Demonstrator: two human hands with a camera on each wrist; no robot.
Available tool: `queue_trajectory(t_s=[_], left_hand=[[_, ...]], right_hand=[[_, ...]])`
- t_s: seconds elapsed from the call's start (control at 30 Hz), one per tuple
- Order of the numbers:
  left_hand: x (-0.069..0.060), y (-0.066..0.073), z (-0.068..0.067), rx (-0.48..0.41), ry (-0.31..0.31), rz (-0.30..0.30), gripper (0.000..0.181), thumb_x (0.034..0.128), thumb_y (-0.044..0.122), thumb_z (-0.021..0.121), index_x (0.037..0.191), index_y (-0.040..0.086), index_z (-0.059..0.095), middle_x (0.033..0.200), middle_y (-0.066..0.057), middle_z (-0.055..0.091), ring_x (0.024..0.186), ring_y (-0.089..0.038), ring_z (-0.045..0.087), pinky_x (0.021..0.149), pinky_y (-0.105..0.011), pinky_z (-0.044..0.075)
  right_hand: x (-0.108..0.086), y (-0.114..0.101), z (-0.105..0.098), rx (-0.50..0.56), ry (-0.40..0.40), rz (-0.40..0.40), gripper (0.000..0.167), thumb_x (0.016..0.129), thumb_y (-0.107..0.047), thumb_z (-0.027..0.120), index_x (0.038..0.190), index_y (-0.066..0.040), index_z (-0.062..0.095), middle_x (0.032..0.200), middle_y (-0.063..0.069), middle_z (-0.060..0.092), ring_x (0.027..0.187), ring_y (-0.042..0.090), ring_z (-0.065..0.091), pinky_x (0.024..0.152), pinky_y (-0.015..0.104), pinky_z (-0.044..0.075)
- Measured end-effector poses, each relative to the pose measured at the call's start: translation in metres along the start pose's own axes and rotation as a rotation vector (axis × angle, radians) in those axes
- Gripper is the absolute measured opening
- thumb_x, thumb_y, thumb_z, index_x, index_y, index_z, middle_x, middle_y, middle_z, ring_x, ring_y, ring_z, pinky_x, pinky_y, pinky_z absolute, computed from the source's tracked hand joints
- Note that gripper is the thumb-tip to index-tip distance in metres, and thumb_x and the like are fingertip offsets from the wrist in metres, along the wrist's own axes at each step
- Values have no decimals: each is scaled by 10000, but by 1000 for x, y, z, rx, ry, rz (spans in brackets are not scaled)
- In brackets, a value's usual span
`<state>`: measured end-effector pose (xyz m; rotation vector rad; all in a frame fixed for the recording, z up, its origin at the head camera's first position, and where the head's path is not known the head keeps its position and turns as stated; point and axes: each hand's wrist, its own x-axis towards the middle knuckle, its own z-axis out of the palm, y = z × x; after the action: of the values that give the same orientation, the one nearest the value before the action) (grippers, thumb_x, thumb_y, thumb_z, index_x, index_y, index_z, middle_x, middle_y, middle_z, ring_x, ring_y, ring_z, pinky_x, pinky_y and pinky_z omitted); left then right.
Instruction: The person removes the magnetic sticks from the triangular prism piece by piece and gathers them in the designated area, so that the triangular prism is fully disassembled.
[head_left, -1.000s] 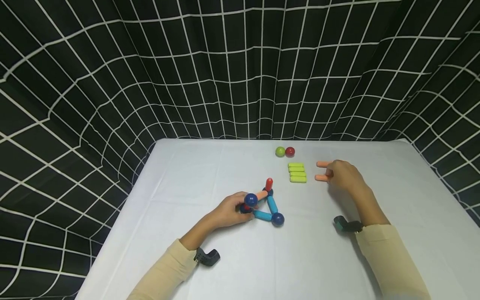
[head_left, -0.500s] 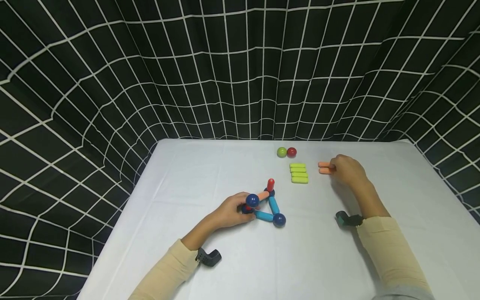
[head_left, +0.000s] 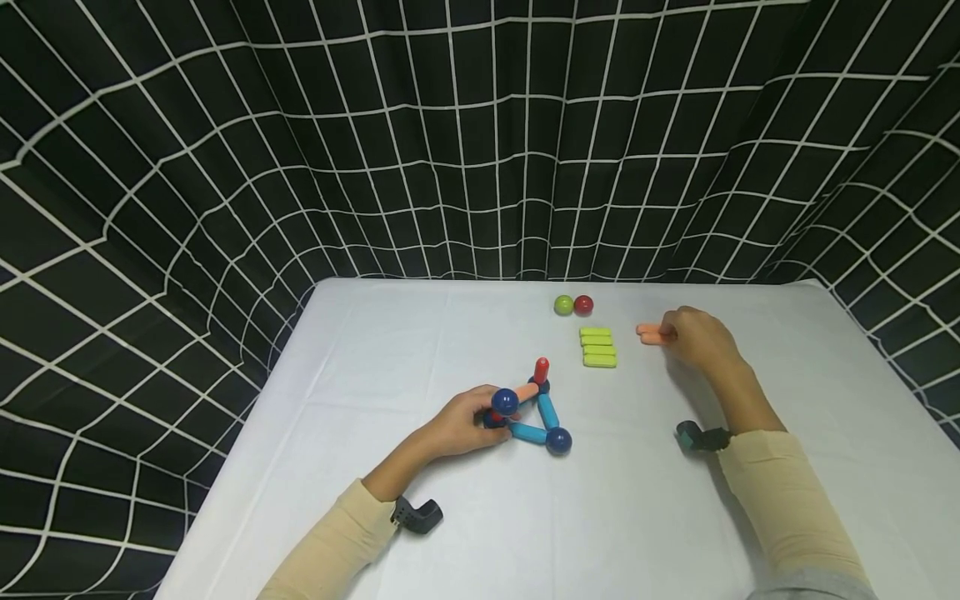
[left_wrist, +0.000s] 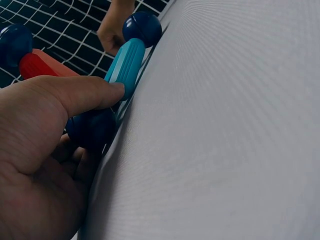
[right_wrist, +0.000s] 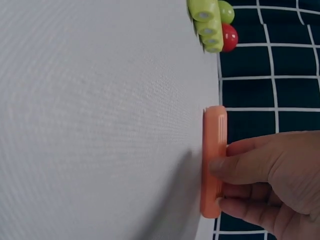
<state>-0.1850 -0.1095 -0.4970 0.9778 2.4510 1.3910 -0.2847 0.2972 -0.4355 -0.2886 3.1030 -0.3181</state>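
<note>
My left hand grips one corner of a frame of magnetic rods and balls. In the left wrist view, its thumb presses where a light-blue rod meets a dark blue ball. A raised blue ball tops a red rod, and an orange rod lies behind it. Another red rod stands up at the far corner. At the right, my right hand pinches two orange magnetic rods lying side by side; their right ends are hidden by fingers. The thumb covers the nearer rod.
Several yellow-green rods lie in a row between the frame and my right hand. Behind them sit a green ball and a red ball. A black gridded curtain borders the white table.
The two orange rods, apart a second ago, now lie together as my right hand drew the nearer one away from me. My left hand stays on the frame.
</note>
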Motion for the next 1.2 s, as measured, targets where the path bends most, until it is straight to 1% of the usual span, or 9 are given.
queue_trajectory(t_s=[0.17,0.3,0.4,0.57,0.7,0.8,0.87,0.97,1.2], left_hand=[[-1,1,0,4,8,14,263,840,90,807,1093,127,749,1218,50,657,1200,-127,560,1056,-343,423],[-1,1,-1,-1,26,33,231,851,119,800,1076,131,750,1204,55,662,1171,-127,573,1033,-348,443],[-1,0,-1,-13,30,45,178,873,126,783,1047,116,748,1198,50,666,1164,-131,576,1023,-348,450],[-1,-1,-1,-25,28,67,177,913,146,754,1088,120,750,1197,41,666,1162,-140,581,1007,-348,463],[0,1,-2,-25,16,97,246,927,126,731,1171,97,728,1251,-19,652,1211,-180,570,1035,-348,448],[-1,3,-3,-25,-4,81,262,921,95,719,1181,60,714,1274,-63,631,1227,-204,563,1050,-329,435],[-1,4,-4,-30,-16,65,245,921,87,708,1162,44,712,1255,-77,622,1204,-211,573,1035,-319,446],[-2,6,-4,-34,-29,35,223,924,89,702,1141,39,721,1239,-76,617,1194,-213,574,1029,-319,450],[-2,9,-5,-34,-27,9,166,938,115,697,1090,63,739,1212,-47,626,1194,-199,566,1036,-321,442]], right_hand=[[-5,-16,-2,70,17,-30,142,868,43,682,1009,48,702,941,195,647,869,360,568,812,547,487],[-14,-49,-6,152,51,-120,138,878,28,686,1013,26,715,942,152,662,863,320,584,775,496,504],[-25,-85,-11,237,51,-232,181,853,7,737,1034,5,732,978,114,680,842,277,598,727,424,525],[-51,-151,-17,356,-13,-526,302,823,-71,819,1112,-50,733,1034,44,696,823,186,606,705,332,558],[-68,-192,-14,359,-43,-695,430,810,-177,853,1202,-95,698,1049,-8,667,837,159,626,730,292,558],[-74,-212,-8,314,-2,-787,422,808,-183,860,1185,-94,694,1019,-28,635,834,134,620,729,263,541],[-76,-219,-5,300,35,-823,389,799,-146,867,1146,-84,705,997,-31,621,834,110,612,727,250,533],[-76,-224,-1,316,60,-826,362,778,-94,875,1105,-72,719,975,-30,620,839,88,601,727,240,530],[-76,-224,0,351,38,-798,307,807,-59,818,1096,-45,714,940,-24,639,802,112,578,706,243,513]])
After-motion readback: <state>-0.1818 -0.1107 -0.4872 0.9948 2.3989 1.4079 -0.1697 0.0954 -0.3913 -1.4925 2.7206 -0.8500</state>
